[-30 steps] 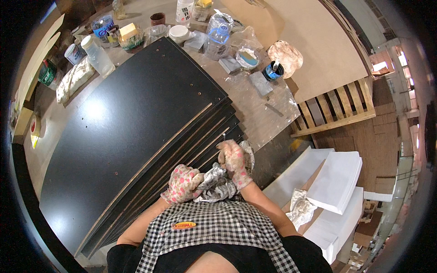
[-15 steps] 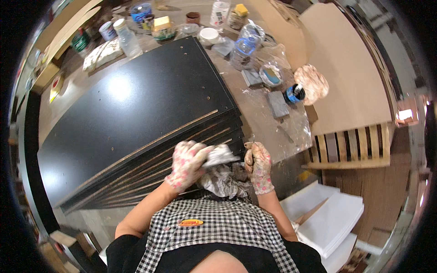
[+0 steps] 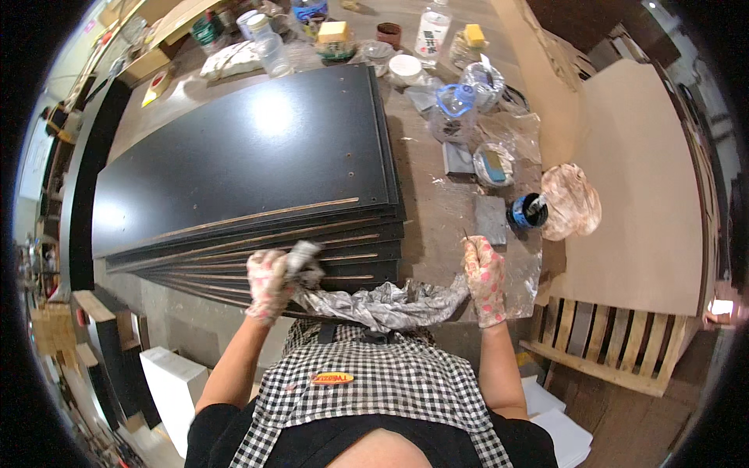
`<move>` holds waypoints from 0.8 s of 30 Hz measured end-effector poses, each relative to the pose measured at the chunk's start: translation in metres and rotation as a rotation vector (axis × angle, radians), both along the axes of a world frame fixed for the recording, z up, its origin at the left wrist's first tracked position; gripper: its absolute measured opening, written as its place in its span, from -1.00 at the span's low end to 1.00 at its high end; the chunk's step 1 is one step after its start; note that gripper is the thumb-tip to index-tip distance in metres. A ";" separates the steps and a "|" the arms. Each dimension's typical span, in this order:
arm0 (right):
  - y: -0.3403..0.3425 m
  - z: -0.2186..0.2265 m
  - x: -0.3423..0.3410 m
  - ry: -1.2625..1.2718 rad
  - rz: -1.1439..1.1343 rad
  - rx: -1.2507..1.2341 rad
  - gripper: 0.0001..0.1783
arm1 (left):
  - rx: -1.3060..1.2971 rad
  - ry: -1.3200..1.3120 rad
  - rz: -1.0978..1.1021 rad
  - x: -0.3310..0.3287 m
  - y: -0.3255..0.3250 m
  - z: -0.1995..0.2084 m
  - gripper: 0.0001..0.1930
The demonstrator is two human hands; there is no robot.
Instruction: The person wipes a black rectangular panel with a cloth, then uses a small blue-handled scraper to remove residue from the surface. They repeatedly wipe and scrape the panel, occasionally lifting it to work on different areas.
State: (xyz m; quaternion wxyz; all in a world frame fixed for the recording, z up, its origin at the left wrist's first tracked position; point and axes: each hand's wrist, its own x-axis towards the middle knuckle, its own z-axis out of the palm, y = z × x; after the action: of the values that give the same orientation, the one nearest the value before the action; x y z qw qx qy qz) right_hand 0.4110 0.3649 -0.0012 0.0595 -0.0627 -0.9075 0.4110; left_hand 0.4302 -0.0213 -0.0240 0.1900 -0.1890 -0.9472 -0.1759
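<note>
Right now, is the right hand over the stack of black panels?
No, the right hand is to the right of the black panels, near the gray block.

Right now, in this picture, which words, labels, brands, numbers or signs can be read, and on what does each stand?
Wording is described here, not copied.
Oval yellow-and-red badge on the checked apron: a short line of lettering.
Plastic bottle with white label: large dark characters.
Blue-labelled tub: print too blurred to read.
Blue-banded black pot: markings too small to read.

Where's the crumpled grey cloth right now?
In the head view, the crumpled grey cloth is below centre, between the left hand and right hand, at the near side of the black panels.
</note>
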 end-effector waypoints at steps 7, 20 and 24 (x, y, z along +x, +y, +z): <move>-0.014 0.044 -0.033 0.225 0.190 0.447 -0.60 | 1.460 -0.256 0.398 0.051 0.010 0.030 -0.78; -0.097 0.063 -0.004 -0.209 0.458 -0.807 -0.71 | 1.091 -0.623 -0.144 -0.026 -0.027 0.127 -0.58; -0.105 0.091 -0.003 -0.315 0.450 -0.641 -0.70 | 0.650 -0.372 0.092 -0.101 -0.114 0.119 -0.63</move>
State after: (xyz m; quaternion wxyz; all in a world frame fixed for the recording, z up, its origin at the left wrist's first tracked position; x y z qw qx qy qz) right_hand 0.4075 0.2603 0.0899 -0.1938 0.0595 -0.7228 0.6606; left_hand 0.3290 -0.1355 0.0945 0.0724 -0.0410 -0.8678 -0.4900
